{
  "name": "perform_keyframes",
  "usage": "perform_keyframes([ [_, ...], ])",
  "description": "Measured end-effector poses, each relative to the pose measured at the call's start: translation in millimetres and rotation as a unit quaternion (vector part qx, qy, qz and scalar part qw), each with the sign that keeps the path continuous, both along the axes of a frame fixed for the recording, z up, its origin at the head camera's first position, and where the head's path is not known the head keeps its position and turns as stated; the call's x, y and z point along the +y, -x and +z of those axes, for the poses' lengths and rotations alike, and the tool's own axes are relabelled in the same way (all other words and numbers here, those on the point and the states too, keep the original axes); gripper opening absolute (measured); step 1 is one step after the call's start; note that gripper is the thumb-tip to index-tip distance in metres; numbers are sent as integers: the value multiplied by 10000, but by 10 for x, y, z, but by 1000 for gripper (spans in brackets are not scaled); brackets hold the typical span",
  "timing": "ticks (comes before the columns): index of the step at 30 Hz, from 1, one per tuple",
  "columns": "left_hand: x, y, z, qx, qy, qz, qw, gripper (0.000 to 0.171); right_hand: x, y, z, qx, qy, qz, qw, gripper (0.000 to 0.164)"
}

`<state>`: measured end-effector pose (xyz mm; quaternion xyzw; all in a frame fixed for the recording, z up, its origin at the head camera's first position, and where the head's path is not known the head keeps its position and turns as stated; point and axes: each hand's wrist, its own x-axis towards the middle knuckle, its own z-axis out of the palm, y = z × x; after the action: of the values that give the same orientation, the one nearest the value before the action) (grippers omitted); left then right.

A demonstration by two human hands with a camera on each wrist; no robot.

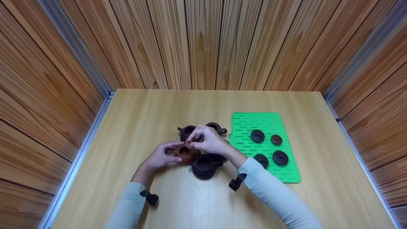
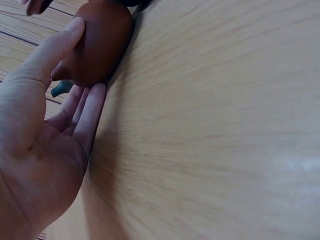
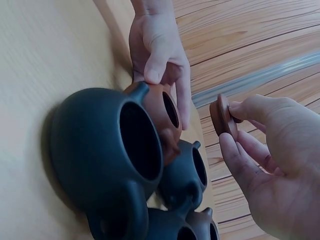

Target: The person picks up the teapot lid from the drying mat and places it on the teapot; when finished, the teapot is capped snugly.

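Observation:
A reddish-brown clay teapot (image 1: 185, 158) stands lidless on the table, its round mouth uncovered. My left hand (image 1: 160, 156) grips it from the left, thumb on one side and fingers on the other, as the left wrist view shows on the teapot body (image 2: 105, 42). Between thumb and fingertips, my right hand (image 1: 208, 140) pinches a matching brown lid (image 3: 223, 116) by its knob. That lid is apart from the teapot, above and beside its mouth. A larger dark teapot (image 1: 203, 170), also lidless, stands close by toward the front.
More dark lidless teapots crowd behind and right of the brown one, including one at the back left (image 1: 187, 131) and another at the back right (image 1: 213, 126). On a green mat (image 1: 243, 122) to the right lie several dark lids (image 1: 280, 158). Wooden walls enclose the table (image 1: 143, 111).

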<state>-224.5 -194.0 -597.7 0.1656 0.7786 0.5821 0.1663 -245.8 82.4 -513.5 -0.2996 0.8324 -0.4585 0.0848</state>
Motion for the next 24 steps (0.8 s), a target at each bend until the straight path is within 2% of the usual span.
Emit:
perform_keyframes([
  [9,-13,-12,42,-81,54,-3,10000,64,-132,-10,-76,-108,152,46,9998,16],
  [18,-7,15,18,90,85,-12,9999,65,-183,4,-254,-205,206,16,9996,15],
  [24,-3,7,-6,16,30,15,10000,65,-215,-20,-351,-157,254,-28,9996,14],
])
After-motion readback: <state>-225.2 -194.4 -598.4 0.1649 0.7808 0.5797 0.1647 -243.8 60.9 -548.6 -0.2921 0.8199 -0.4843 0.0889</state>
